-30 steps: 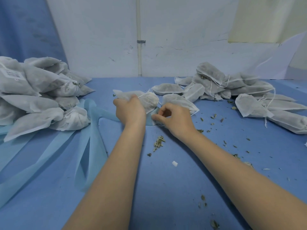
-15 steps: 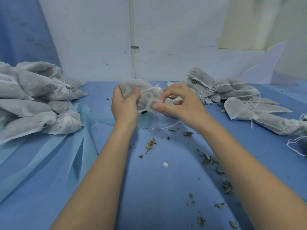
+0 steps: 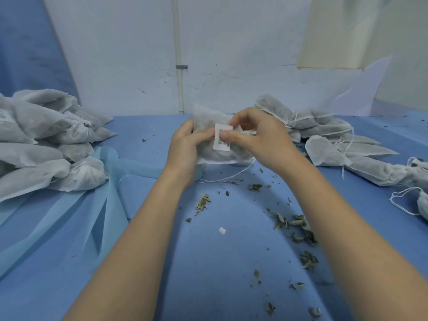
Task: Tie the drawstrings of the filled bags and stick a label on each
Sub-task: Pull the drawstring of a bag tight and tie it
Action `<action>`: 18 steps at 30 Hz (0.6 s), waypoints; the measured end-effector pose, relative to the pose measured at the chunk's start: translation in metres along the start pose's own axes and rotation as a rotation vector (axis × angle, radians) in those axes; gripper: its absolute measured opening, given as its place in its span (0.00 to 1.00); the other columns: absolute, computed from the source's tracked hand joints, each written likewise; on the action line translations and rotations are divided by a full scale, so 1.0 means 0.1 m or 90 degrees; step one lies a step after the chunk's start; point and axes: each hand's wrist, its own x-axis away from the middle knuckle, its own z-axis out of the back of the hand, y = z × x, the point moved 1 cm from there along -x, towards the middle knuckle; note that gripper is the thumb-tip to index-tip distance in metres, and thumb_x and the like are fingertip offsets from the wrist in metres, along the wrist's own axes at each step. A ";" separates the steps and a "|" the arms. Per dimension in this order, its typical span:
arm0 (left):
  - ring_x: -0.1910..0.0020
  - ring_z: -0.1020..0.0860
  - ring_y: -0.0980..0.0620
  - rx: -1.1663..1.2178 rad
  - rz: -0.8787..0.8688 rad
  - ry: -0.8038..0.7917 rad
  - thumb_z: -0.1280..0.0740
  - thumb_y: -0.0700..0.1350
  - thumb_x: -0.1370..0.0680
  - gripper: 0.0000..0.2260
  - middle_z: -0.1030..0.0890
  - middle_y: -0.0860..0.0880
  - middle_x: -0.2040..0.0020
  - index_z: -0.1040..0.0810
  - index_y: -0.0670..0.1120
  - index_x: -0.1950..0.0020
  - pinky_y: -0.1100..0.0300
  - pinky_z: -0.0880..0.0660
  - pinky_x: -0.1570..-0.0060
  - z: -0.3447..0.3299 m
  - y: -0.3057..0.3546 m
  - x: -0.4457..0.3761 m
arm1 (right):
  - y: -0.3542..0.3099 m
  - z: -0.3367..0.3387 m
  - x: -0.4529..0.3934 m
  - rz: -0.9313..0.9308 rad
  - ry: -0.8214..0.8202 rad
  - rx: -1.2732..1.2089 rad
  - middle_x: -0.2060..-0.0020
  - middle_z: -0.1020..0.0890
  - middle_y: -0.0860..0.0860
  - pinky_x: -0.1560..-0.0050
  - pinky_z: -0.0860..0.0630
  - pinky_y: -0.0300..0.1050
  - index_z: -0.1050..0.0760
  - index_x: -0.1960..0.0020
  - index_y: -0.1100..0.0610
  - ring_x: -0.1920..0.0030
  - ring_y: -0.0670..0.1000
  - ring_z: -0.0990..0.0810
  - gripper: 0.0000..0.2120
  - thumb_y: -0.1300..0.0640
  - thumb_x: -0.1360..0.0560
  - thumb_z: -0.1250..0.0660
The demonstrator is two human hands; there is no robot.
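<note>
A filled white mesh bag [image 3: 208, 122] is held up above the blue table [image 3: 208, 262] at centre. My left hand [image 3: 185, 147] grips its left side, thumb across the front. A small white printed label [image 3: 222, 141] lies against the bag's front. My right hand [image 3: 259, 137] pinches the label, thumb pressing on its middle. The bag's white drawstring [image 3: 231, 176] trails down onto the table below my right hand.
A pile of filled bags [image 3: 46, 140] lies at the left on light blue fabric strips [image 3: 108, 195]. Another heap of bags [image 3: 324, 133] with loose strings stretches along the right. Dried herb crumbs [image 3: 294, 225] and a white paper scrap [image 3: 222, 230] are scattered in front.
Both hands have lifted the bag off the table and turned it toward me. My right hand has brought the label onto the bag's front.
</note>
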 end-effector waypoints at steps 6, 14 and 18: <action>0.56 0.19 0.47 -0.031 0.008 -0.059 0.30 0.34 0.40 0.19 0.17 0.47 0.59 0.23 0.42 0.50 0.56 0.22 0.55 -0.03 -0.07 0.02 | 0.11 -0.02 0.00 -0.062 0.036 -0.156 0.58 0.18 0.43 0.65 0.28 0.27 0.25 0.43 0.52 0.64 0.34 0.21 0.18 0.51 0.30 0.25; 0.55 0.18 0.45 -0.029 0.025 -0.026 0.30 0.28 0.34 0.14 0.17 0.44 0.57 0.22 0.42 0.52 0.55 0.22 0.57 -0.08 -0.14 0.01 | 0.22 -0.14 -0.01 -0.047 0.188 -0.138 0.62 0.17 0.41 0.54 0.25 0.35 0.18 0.57 0.51 0.59 0.39 0.21 0.06 0.51 0.31 0.24; 0.62 0.19 0.51 0.027 0.055 0.087 0.30 0.39 0.27 0.02 0.17 0.48 0.63 0.20 0.42 0.55 0.59 0.24 0.62 -0.14 -0.16 0.00 | 0.21 -0.21 0.04 -0.067 0.097 -0.226 0.57 0.17 0.39 0.50 0.24 0.34 0.19 0.51 0.47 0.53 0.38 0.19 0.07 0.50 0.29 0.26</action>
